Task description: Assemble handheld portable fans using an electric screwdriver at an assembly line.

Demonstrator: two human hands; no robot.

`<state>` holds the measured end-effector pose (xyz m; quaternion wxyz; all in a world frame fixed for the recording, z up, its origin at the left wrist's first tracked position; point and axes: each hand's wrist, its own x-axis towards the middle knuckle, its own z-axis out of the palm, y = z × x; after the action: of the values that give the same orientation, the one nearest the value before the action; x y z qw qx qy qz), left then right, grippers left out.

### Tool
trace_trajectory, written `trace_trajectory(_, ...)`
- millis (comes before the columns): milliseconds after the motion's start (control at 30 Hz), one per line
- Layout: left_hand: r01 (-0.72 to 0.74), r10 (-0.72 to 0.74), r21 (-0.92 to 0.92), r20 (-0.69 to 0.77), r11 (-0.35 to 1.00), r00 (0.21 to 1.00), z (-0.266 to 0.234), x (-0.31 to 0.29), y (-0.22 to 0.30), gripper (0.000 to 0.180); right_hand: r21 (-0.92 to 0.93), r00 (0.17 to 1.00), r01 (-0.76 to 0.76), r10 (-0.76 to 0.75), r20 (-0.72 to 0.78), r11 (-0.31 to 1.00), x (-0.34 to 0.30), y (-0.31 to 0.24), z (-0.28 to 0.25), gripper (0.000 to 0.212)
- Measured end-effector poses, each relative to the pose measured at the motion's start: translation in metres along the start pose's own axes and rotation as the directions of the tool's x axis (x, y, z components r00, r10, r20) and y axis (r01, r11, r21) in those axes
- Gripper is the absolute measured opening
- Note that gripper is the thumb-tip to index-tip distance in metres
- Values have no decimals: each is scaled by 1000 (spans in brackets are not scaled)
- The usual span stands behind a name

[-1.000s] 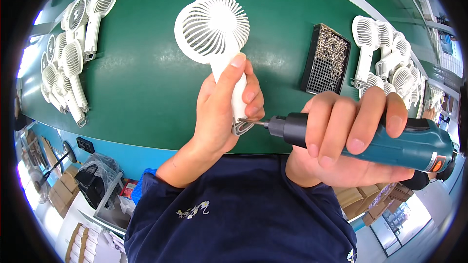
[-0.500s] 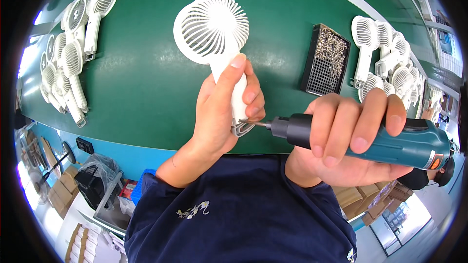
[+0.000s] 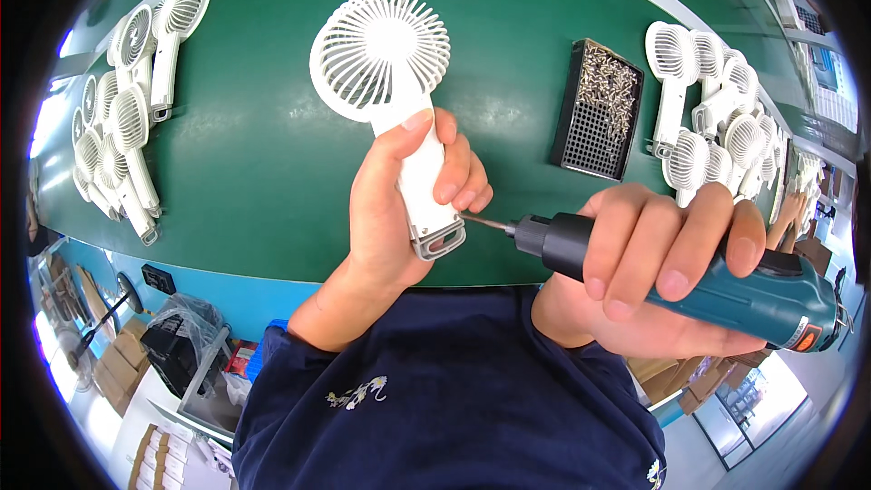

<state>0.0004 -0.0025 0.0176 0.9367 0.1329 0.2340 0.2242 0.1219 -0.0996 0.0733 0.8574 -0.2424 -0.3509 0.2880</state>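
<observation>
My left hand (image 3: 399,186) is wrapped round the handle of a white handheld fan (image 3: 386,50), its round slatted head pointing away from me. A grey loop sits at the handle's near end, where a small screw shows. In my right hand (image 3: 667,263) lies a teal and black electric screwdriver (image 3: 726,295), held sideways. Its bit (image 3: 481,220) points left at the handle's lower right edge, close to my left fingertips; whether it touches the fan I cannot tell.
On the green table (image 3: 245,154) a black tray of screws (image 3: 603,104) stands right of the fan. More white fans are piled at the left (image 3: 122,127) and the right (image 3: 717,109). Below the table at left is a black box in plastic (image 3: 181,336).
The fan has shifted slightly left and turned so the handle's face and its screw show more. The screwdriver has tilted, its rear end lower, with the bit now at the handle's edge.
</observation>
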Motion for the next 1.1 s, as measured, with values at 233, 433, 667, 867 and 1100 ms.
trace_trajectory(233,18,-18,14,-35,1000,999,-1,1,-2,24,-14,998,-56,57,29,998,0,1,0,53)
trace_trajectory(433,23,-22,-34,55,999,998,-6,4,1,25,14,998,-34,33,46,999,3,-1,-2,56)
trace_trajectory(667,-300,301,-23,107,954,948,-9,8,-12,30,-454,807,-587,438,-396,670,-36,-13,-10,63)
trace_trajectory(867,-354,349,100,66,930,935,5,4,-15,32,-89,561,-799,685,-465,595,-54,24,6,60)
trace_trajectory(1100,-322,322,18,-30,947,946,5,8,-15,26,106,582,-663,599,-549,741,-63,37,17,37)
